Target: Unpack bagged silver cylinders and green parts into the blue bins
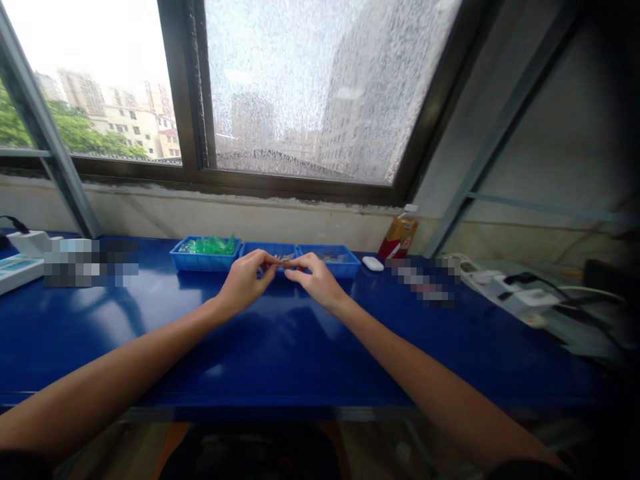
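Observation:
My left hand and my right hand meet fingertip to fingertip just in front of the middle blue bin. Both are closed in a pinch; whatever sits between the fingertips is too small to make out. Small pieces lie in the middle bin, partly hidden by my fingers. On its left stands a blue bin holding crumpled green plastic pieces. The right-hand blue bin contains small flat pieces that I cannot identify.
A white rounded case and a red-and-yellow drink bottle stand right of the bins on the blue table. Power strips with plugs and cables lie at the far right. Another white power strip is at the far left.

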Available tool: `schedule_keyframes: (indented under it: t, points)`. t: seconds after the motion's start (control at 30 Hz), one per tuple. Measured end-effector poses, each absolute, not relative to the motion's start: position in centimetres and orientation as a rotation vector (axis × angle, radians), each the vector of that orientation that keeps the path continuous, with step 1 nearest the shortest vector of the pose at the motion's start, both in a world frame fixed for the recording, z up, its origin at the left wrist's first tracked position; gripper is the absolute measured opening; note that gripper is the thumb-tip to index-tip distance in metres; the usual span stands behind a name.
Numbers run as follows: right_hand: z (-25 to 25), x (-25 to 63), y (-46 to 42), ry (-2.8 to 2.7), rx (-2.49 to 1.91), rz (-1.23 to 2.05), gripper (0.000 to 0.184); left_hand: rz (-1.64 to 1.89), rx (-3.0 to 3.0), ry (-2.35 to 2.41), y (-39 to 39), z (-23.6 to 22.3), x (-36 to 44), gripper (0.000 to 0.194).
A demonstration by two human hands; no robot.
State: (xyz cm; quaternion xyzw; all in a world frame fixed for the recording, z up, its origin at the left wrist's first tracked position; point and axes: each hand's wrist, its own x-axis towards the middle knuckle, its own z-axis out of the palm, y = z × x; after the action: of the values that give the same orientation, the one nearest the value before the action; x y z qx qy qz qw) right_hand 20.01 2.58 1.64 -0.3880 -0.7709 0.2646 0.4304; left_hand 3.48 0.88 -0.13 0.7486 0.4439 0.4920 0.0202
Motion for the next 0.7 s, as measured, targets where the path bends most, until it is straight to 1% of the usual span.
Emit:
schedule_keyframes:
  t: [0.07, 0.1, 0.17, 0.23, 0.33, 0.47, 0.53, 0.6, 0.63, 0.7]
  points:
    - [2.0, 19.9, 2.5, -1.827, -0.994, 0.921, 0.023, 1.519, 2.564, 1.372, 0.7, -0.2, 3.5, 0.013]
    - [2.1, 19.9, 2.5, -1.77, -1.002, 0.994, 0.025, 1.498, 2.651, 1.359, 0.6, -0.2, 3.5, 0.013]
    - [2.4, 20.1, 2.8, -1.671, -1.027, 1.012, 0.021, 1.428, 2.77, 1.336, 0.5, -0.2, 3.7, 0.015]
    - [2.6, 20.6, 3.4, -1.641, -1.041, 0.954, 0.017, 1.354, 2.82, 1.311, 0.4, -0.3, 4.0, 0.017]
    - [2.5, 21.4, 4.4, -1.787, -1.06, 0.821, 0.018, 1.245, 2.81, 1.27, 0.4, -0.6, 4.5, 0.019]
    - [1.6, 22.3, 5.5, -2.166, -1.141, 0.379, 0.016, 0.994, 2.699, 1.286, 0.8, -1.0, 4.3, 0.02]
    - [0.9, 22.6, 5.8, -2.343, -1.156, 0.246, 0.021, 0.882, 2.67, 1.313, 1.2, -1.3, 3.9, 0.021]
    - [0.2, 22.8, 6.0, -2.481, -1.176, 0.189, 0.03, 0.814, 2.656, 1.344, 1.6, -1.6, 3.3, 0.021]
    - [0.0, 22.8, 5.9, -2.535, -1.178, 0.159, 0.032, 0.789, 2.648, 1.352, 1.8, -1.7, 3.2, 0.021]
    - [-0.3, 22.6, 5.5, -2.622, -1.151, 0.112, 0.023, 0.762, 2.636, 1.355, 2.0, -1.9, 3.0, 0.021]
